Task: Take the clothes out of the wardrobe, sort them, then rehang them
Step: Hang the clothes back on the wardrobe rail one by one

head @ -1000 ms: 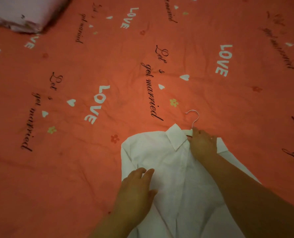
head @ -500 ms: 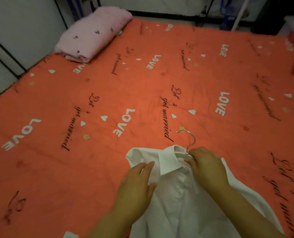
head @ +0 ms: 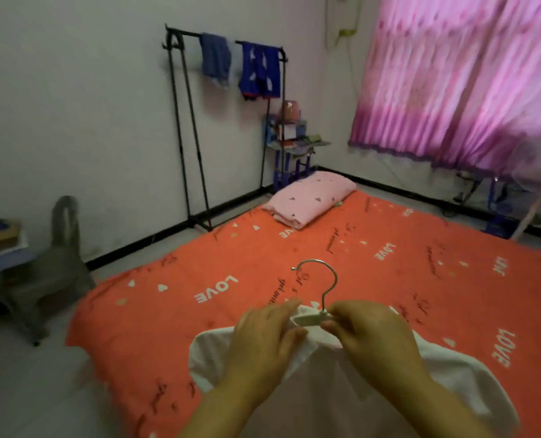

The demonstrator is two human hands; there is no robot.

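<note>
Orange bedspread [head: 262, 257] covers the middle of the room, with a folded pink blanket [head: 310, 200] at its far corner. Behind it, by the wall, a black rack [head: 181, 147] carries two blue garments [head: 258, 71]. A pink curtain [head: 452, 90] hangs on the right and a grey chair [head: 63, 248] stands on the left. We hold a white shirt [head: 452, 374] on its hanger [head: 307, 319] over the near part of the bedspread. Our left hand [head: 262, 339] grips the shirt's cloth just left of the hanger's neck. Our right hand [head: 370, 336] pinches the hanger at the base of its upright metal hook.
</note>
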